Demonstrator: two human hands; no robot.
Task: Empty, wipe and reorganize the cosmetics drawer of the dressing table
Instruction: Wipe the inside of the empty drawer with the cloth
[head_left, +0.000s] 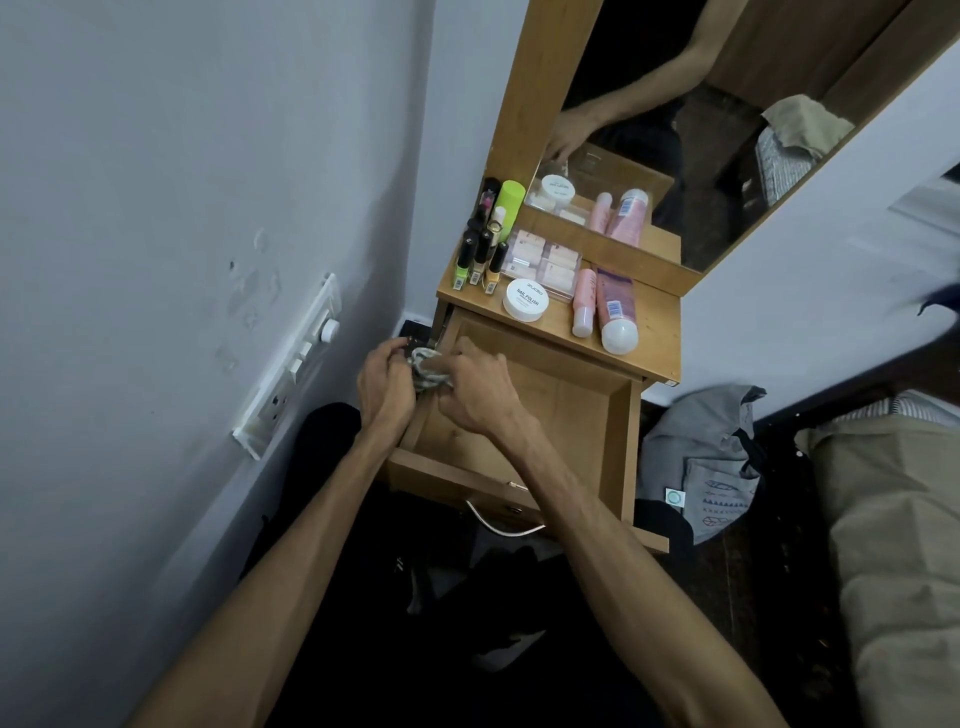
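Nearest the camera, both bare forearms reached forward over the pulled-out wooden drawer (545, 415) with its curved metal handle (501, 522). The drawer looked empty, its bare floor showing. At its far-left corner the left hand (387, 387) and the right hand (480, 395) met, each closed on the small crumpled grey-white cloth (427, 370) bunched between them. The left hand lay outside the drawer's left wall, the right hand inside it, knuckles up, wrist angled toward the corner. The cloth sat right at that corner, so wiping would likely run from there along the drawer's length toward the front. Beyond, on the wooden desk (660, 332), stood nail polish bottles (480, 260), a white round jar (525, 300) and two pink tubes (605, 306) lying toward the front edge.
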